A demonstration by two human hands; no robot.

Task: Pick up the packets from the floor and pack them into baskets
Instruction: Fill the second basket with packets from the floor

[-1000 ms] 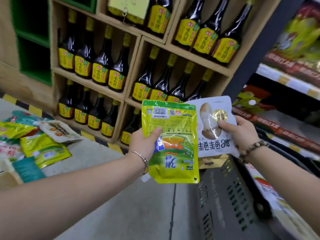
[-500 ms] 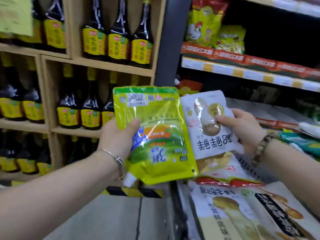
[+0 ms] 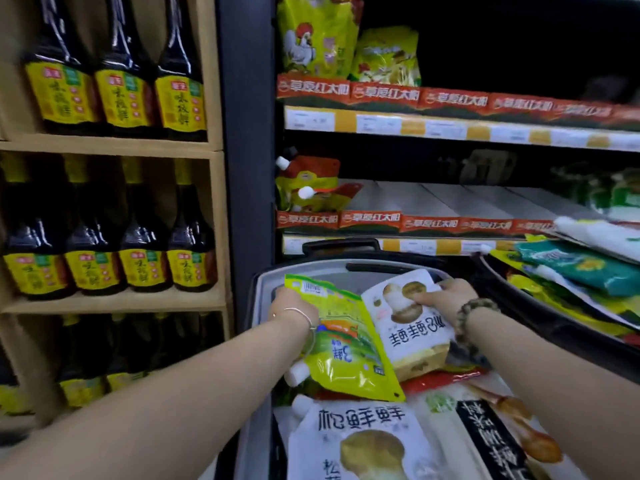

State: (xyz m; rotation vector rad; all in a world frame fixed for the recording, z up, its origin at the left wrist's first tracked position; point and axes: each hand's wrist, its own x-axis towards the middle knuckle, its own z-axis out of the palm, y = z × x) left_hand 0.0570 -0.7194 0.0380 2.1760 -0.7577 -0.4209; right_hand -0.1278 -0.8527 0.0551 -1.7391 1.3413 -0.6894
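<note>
**Two packets held low over the basket**

Both hands are closed on a packet. The left hand (image 3: 292, 308) grips the green pouch (image 3: 349, 355) by its far left edge, and the right hand (image 3: 450, 297) pinches the white packet (image 3: 415, 327) near its far end, thumb across the printed face. They are held side by side, edges overlapping, just above the far half of the grey basket (image 3: 258, 306). That looks like the last stage of lowering them in, above the packets (image 3: 356, 441) that already fill the near half.

Gripping at the far ends lets each packet hang flat, so it should settle on the pile rather than stand on edge.

The pouch's long axis runs from the far left rim toward the near right. Its barcode end points away and its white cap (image 3: 298, 372) sits nearest the person. The white packet lies roughly far-to-near with its print upside down to the camera, so its top probably faces the person.

A second basket (image 3: 502, 285) stands just to the right, heaped with packets.
</note>
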